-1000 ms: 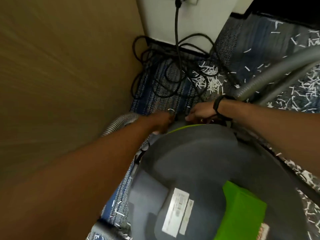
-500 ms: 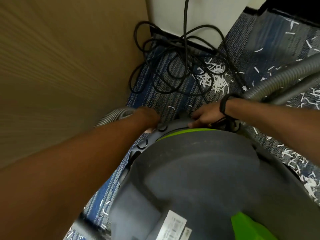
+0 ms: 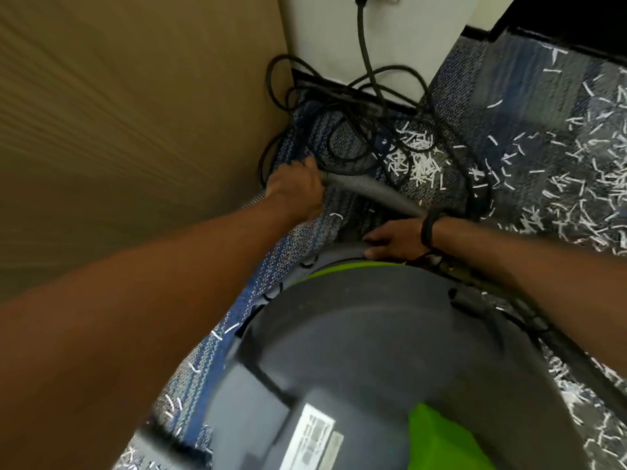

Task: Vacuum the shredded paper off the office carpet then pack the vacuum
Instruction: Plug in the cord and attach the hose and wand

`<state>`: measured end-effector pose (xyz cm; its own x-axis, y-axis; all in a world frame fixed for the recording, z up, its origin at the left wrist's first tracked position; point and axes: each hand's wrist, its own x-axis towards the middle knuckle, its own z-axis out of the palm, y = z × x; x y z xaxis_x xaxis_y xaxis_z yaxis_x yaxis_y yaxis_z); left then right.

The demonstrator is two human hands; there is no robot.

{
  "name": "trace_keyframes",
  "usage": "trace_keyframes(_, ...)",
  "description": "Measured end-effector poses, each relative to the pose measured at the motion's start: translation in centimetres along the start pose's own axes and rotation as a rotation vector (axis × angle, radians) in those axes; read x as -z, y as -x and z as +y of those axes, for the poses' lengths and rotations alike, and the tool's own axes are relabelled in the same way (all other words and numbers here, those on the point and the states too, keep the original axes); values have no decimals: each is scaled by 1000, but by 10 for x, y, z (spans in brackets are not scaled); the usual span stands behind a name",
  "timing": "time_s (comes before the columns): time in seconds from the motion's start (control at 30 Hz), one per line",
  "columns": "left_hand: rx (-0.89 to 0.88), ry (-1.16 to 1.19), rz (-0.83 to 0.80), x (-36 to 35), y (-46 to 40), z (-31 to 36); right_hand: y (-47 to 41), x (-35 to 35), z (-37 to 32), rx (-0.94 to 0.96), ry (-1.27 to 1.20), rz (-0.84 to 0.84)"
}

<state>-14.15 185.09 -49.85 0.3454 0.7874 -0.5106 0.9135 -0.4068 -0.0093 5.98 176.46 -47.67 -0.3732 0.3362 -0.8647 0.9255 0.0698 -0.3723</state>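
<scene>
A round grey vacuum (image 3: 390, 351) with a green rim and a green block on top fills the lower middle of the head view. Its grey ribbed hose (image 3: 369, 191) runs across the carpet beyond the canister. My left hand (image 3: 298, 188) grips the hose near the wooden panel. My right hand (image 3: 393, 239), with a black band at the wrist, rests with straight fingers on the far rim of the vacuum. White shredded paper (image 3: 420, 164) lies in a heap by the cord and is strewn thickly over the blue-grey carpet (image 3: 529, 106) at the right.
A brown wooden panel (image 3: 135, 130) closes off the left side. A black power cord (image 3: 339, 106) lies in tangled loops at the foot of a white wall (image 3: 407, 35), running up to a plug at the top edge.
My left hand has left the vacuum's rim, moved away from me and taken hold of the hose, which now lies across the carpet. My right hand stays at the rim.
</scene>
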Motion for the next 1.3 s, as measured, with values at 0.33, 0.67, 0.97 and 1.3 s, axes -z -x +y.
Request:
trace_keyframes(0.33,-103,182,-77,23,28,-13,58,22,11,-135,138,116)
trace_keyframes(0.67,-18,561,-3,93,82,19,237,-13,57,-438,71,312)
trace_keyframes(0.97,100,356,-85,162,136,29,346,39,17,-296,23,1016)
trace_keyframes(1.3,-419,835,-484,304,236,132,464,80,-37,212,-1061,1164)
